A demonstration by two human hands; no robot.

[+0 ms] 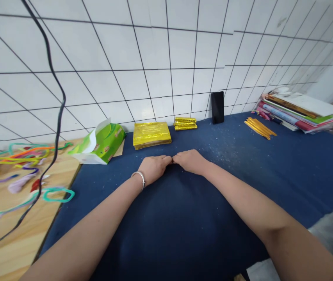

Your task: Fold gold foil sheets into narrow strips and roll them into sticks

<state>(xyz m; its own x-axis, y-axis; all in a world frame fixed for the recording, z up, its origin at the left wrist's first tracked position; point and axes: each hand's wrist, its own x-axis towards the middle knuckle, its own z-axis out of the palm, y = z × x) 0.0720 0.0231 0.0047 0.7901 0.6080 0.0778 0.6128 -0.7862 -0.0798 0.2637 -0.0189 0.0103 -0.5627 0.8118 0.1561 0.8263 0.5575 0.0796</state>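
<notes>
My left hand (154,170), with a silver bangle at the wrist, and my right hand (190,160) meet fingertip to fingertip over the dark blue cloth (169,226). Both have their fingers curled closed. A small dark bit shows where the fingertips join, too small to name. Just behind the hands lies a stack of shiny gold foil sheets (151,134). To its right is a small pile of folded gold foil strips (185,123).
A green tissue pack (110,142) lies at the left, near colourful pipe cleaners (57,194) on a wooden board (46,218). A black cable (59,117) hangs there. A black phone (218,107) leans on the tiled wall; orange-gold strips (260,128) and stacked books (301,111) lie right.
</notes>
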